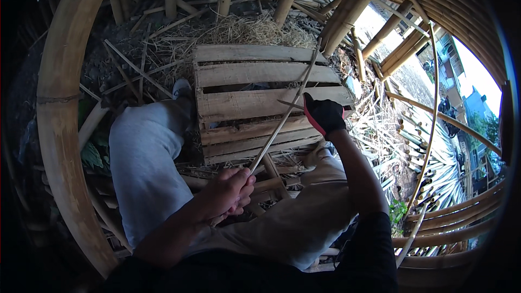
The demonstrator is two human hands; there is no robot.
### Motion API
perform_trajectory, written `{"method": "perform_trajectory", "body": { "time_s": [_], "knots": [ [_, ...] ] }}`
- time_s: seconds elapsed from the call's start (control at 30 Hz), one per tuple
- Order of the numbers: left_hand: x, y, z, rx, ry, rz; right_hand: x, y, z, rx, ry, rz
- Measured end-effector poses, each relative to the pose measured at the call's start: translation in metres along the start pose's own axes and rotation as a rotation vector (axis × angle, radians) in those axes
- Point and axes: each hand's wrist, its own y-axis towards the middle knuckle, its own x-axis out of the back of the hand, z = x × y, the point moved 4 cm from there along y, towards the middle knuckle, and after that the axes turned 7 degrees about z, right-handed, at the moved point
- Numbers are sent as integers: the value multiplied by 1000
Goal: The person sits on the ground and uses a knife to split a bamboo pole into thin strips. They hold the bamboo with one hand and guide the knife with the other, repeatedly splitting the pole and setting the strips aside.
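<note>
My left hand [230, 192], bare, is shut around the near end of a long thin bamboo strip [287, 114] that runs up and away over a wooden pallet [255, 78]. My right hand [324, 114] wears a black glove with red trim and grips a knife whose blade [289, 104] points left and meets the strip about halfway along. Both my knees sit below the hands, in light trousers.
A thick curved bamboo pole [59, 119] arcs along the left. Upright bamboo posts [353, 8] and dry straw [244, 30] lie beyond the pallet. Cut bamboo pieces [418, 141] and another thin strip [431, 130] lie to the right. Split offcuts litter the ground.
</note>
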Motion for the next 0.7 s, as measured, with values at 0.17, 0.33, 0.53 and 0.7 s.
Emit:
{"method": "perform_trajectory", "body": {
  "time_s": [0.17,0.33,0.53,0.7],
  "knots": [
    [0,-5,3,29,13,-11,4,-15,43,384,-70,5],
    [-2,-6,-7,-34,30,16,-26,13,-80,-240,-104,-124],
    [7,-5,-11,-133,40,-79,5,-6,-72,-529,251,-87],
    [20,5,-4,-102,-37,-42,27,-32,32,-230,410,27]
  ]
}}
